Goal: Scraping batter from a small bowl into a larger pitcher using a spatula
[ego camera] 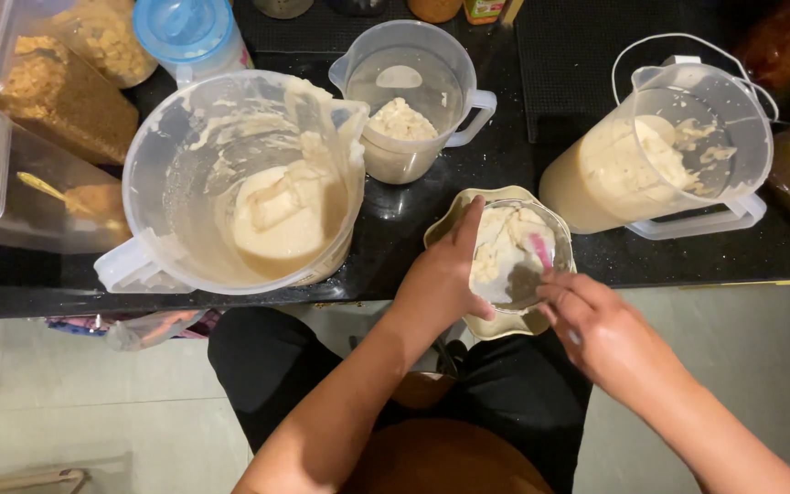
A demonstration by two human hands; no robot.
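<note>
At the edge of the dark bench (505,137), the left hand (441,279) grasps the small bowl (509,252) of pale batter to steady it, while the right hand (596,329) fingers pinch a pink spatula (539,249) inside it.

Single head view, looking steeply down, close over black counter (505,155) edge

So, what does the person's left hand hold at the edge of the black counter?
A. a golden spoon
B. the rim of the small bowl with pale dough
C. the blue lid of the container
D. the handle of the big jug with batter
B: the left hand grips the rim of the small bowl, while the right hand works a pink-handled tool in the dough.
</note>
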